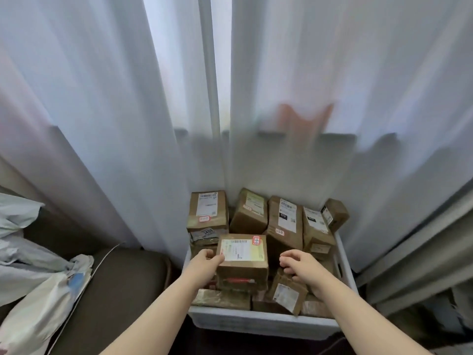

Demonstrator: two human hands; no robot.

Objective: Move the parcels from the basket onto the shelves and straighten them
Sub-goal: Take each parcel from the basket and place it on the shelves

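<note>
A white plastic basket [261,321] stands on the floor against the curtain, filled with several brown cardboard parcels with white labels. One parcel [243,260] sits raised above the pile at the front middle, label up. My left hand [204,265] grips its left edge, thumb on top near the label. My right hand [299,263] hovers just right of that parcel with fingers curled, touching nothing that I can see. More parcels [284,221] lean at angles behind.
White sheer curtains [153,111] hang behind the basket. A brown sofa [122,283] lies to the left with white plastic mail bags [38,290] on it. Grey shelf rails [414,242] run along the right edge.
</note>
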